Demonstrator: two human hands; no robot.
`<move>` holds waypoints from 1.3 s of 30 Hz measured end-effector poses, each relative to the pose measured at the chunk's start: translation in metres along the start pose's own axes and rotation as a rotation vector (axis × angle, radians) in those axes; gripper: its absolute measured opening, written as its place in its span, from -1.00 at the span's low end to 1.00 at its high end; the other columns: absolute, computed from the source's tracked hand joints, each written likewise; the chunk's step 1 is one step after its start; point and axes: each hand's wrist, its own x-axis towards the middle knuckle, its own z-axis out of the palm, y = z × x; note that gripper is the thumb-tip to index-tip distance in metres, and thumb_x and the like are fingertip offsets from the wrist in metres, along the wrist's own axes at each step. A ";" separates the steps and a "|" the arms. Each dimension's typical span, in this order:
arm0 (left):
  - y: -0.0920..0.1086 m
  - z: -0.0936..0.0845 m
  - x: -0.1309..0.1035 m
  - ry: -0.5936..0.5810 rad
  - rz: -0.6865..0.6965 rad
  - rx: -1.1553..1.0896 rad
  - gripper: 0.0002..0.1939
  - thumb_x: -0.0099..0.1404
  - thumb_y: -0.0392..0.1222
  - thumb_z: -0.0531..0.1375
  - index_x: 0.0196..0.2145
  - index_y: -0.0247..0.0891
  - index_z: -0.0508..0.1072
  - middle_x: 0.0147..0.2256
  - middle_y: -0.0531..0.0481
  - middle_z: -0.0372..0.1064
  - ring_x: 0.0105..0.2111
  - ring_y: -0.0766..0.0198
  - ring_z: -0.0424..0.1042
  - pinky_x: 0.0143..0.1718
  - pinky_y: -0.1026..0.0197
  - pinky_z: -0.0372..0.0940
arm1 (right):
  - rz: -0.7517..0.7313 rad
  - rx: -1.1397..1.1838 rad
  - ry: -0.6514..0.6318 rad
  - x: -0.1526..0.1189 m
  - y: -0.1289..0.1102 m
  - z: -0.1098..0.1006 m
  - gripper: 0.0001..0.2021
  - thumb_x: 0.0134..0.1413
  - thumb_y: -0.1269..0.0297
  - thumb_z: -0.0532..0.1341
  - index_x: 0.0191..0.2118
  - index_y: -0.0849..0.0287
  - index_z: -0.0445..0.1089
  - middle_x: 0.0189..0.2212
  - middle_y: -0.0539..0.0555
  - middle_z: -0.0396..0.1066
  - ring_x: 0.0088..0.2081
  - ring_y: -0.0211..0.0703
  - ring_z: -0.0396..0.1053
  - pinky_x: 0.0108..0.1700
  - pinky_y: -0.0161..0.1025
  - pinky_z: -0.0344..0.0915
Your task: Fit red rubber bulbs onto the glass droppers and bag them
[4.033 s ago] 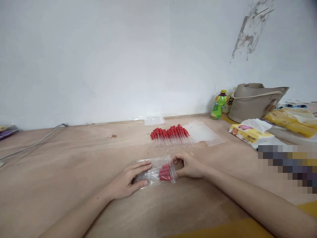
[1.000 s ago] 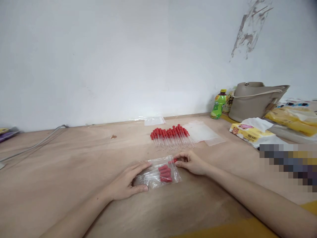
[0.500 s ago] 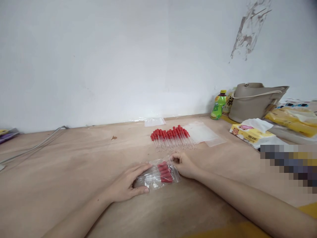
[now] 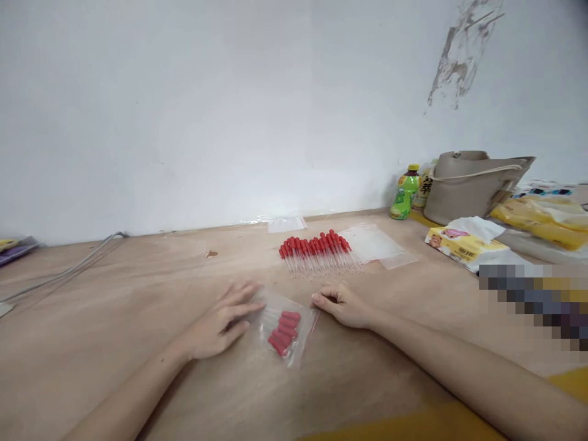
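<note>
A clear zip bag [image 4: 301,352] lies tilted on the brown table, holding several droppers [image 4: 287,326] with red bulbs and clear stems. My left hand [image 4: 220,321] is open at the bag's left side, its fingers spread and slightly blurred, the index fingertip at the bag's edge. At the upper right corner of the bag, my right hand [image 4: 344,305] has its fingers curled and its thumb against the corner. Its grip is partly hidden. Beyond the hands lies a row of loose red-bulb droppers [image 4: 316,248], stems toward me.
Flat clear bags [image 4: 374,243] lie right of the dropper row, and another bag [image 4: 287,225] is by the wall. A tissue pack [image 4: 463,245], a green drink bottle [image 4: 405,195] and a beige handbag [image 4: 468,190] stand at right. A grey cable [image 4: 78,263] runs along the left.
The filled bag has turned, its red bulbs swinging left and toward me. My left hand has slid left, off most of the bag. My right hand stays at nearly the same spot.
</note>
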 end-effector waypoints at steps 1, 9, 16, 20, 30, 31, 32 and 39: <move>-0.005 0.000 0.000 0.098 -0.064 0.079 -0.59 0.25 -0.24 -0.03 0.05 -0.05 0.22 0.17 0.01 -0.06 0.18 0.04 -0.16 0.12 -0.19 -0.21 | -0.025 -0.023 -0.004 0.000 -0.001 -0.001 -0.65 0.11 0.11 0.00 -0.53 0.19 0.35 -0.54 -0.02 0.31 -0.42 -0.26 0.24 -0.33 -0.32 0.12; 0.058 0.020 0.011 0.348 -0.230 0.155 -0.65 0.23 -0.04 0.02 -0.06 -0.13 0.35 0.00 -0.09 0.20 -0.04 0.03 0.17 -0.07 -0.09 0.13 | -0.020 -0.048 0.083 0.000 0.004 0.005 -0.75 0.06 0.19 0.07 -0.51 0.21 0.35 -0.51 0.03 0.31 -0.42 -0.25 0.23 -0.37 -0.32 0.13; 0.053 0.023 0.012 0.188 -0.134 0.164 -0.66 0.26 -0.18 -0.03 -0.02 -0.11 0.31 -0.08 -0.08 0.30 -0.11 0.08 0.24 -0.11 -0.03 0.15 | 0.076 -0.304 0.339 0.003 0.006 -0.009 -0.83 0.00 0.25 0.10 -0.47 0.16 0.37 -0.44 0.05 0.35 -0.34 -0.18 0.24 -0.25 -0.23 0.07; -0.016 0.015 0.006 0.274 -0.228 0.202 -0.65 0.28 -0.17 -0.09 -0.06 -0.16 0.36 -0.09 -0.12 0.30 -0.12 0.08 0.29 -0.11 0.02 0.19 | 0.288 -0.603 0.593 0.011 0.031 -0.045 -0.80 0.01 0.23 0.05 -0.38 0.12 0.40 -0.35 0.09 0.37 -0.23 -0.05 0.20 -0.16 -0.09 -0.05; -0.077 0.013 -0.007 0.331 -0.447 0.003 -0.61 0.26 -0.09 -0.09 -0.04 -0.25 0.32 0.02 -0.04 0.23 0.01 0.13 0.21 0.06 0.07 0.09 | 0.813 -0.791 0.367 0.021 0.092 -0.095 -0.70 -0.03 0.15 0.05 -0.37 0.21 0.45 -0.32 0.23 0.38 -0.23 0.09 0.30 -0.16 0.03 0.03; -0.077 0.014 -0.007 0.319 -0.446 0.004 -0.60 0.26 -0.09 -0.10 -0.02 -0.26 0.30 0.04 -0.05 0.21 0.03 0.14 0.19 0.07 0.06 0.07 | 0.830 -0.782 0.372 0.022 0.093 -0.095 -0.72 -0.02 0.19 0.04 -0.38 0.21 0.45 -0.34 0.23 0.39 -0.23 0.08 0.31 -0.17 0.01 0.05; -0.078 0.015 -0.007 0.308 -0.448 0.005 -0.59 0.27 -0.10 -0.11 -0.01 -0.27 0.29 0.05 -0.05 0.20 0.05 0.14 0.16 0.09 0.06 0.04 | 0.838 -0.778 0.381 0.022 0.095 -0.095 -0.73 -0.01 0.23 0.04 -0.37 0.21 0.45 -0.35 0.23 0.40 -0.23 0.08 0.32 -0.18 -0.01 0.07; -0.079 0.014 -0.009 0.278 -0.458 0.026 -0.58 0.27 -0.09 -0.12 0.00 -0.27 0.28 0.06 -0.06 0.17 0.07 0.14 0.13 0.11 0.05 0.01 | 0.831 -0.729 0.403 0.021 0.114 -0.097 -0.72 -0.03 0.14 0.11 -0.36 0.25 0.41 -0.35 0.24 0.40 -0.28 0.01 0.35 -0.31 -0.16 0.17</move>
